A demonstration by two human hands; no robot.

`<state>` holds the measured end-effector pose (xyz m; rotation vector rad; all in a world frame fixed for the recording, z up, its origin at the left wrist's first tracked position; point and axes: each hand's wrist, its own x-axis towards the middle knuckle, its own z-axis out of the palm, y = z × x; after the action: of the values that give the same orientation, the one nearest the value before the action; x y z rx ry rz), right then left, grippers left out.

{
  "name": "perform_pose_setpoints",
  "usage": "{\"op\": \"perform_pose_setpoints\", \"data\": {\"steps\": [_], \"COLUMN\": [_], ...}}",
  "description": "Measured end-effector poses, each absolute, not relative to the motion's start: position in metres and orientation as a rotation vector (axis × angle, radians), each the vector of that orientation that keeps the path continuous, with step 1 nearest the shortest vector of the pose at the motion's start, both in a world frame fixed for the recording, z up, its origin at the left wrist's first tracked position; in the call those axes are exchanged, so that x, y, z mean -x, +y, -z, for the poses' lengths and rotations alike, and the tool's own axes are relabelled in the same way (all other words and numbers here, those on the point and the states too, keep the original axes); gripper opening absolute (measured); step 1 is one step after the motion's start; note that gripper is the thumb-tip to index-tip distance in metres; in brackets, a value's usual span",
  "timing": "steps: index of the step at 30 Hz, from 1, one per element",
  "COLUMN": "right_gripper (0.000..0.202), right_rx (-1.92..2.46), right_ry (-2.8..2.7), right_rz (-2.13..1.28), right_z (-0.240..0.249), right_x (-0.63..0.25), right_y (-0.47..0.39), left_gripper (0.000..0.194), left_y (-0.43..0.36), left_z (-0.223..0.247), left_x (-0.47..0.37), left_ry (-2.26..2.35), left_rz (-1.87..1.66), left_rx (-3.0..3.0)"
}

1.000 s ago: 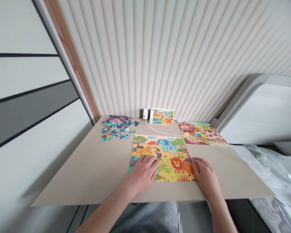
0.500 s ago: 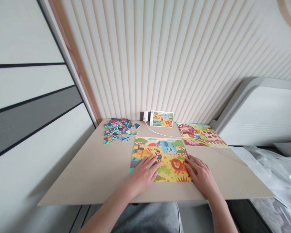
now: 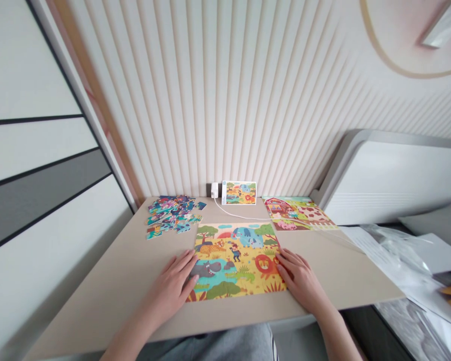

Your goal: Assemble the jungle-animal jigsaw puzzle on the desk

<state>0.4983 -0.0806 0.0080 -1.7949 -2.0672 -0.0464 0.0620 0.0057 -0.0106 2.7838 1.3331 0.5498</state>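
An assembled safari jigsaw puzzle lies flat on the table in front of me, showing a lion, elephants, a hippo and a crocodile. At its left edge rests my left hand, open, fingers stretched out and touching the border near the hippo. My right hand lies along the opposite edge beside the lion, also open with its fingertips on the rim. Neither hand grips anything. Behind the puzzle, a small picture card of the same scene leans against the wall.
A heap of loose dark-blue puzzle pieces sits at the back left of the table. A farm puzzle lies at the back right. From a white charger, a cable runs rightward between the puzzles. Clear plastic wrapping lies beyond the right edge.
My left hand has slid left off the puzzle's surface to its left edge, uncovering the hippo. My right hand stays at the right edge. The camera view has turned slightly.
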Motion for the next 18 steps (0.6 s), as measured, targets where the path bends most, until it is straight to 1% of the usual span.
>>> {"op": "perform_pose_setpoints", "data": {"steps": [10,18], "right_gripper": [0.043,0.043], "right_rx": [1.912,1.893], "right_ry": [-2.050,-2.082], "right_rz": [0.134,0.152], "right_z": [-0.004,-0.009], "right_x": [-0.507,-0.512], "right_y": [-0.124,-0.134], "left_gripper": [0.041,0.031], "left_y": [-0.007,-0.018], "left_z": [-0.005,-0.014], "left_x": [-0.066,-0.076], "left_ry": [1.158,1.143], "left_rz": [-0.653,-0.677], "left_rx": [-2.825,-2.815]}}
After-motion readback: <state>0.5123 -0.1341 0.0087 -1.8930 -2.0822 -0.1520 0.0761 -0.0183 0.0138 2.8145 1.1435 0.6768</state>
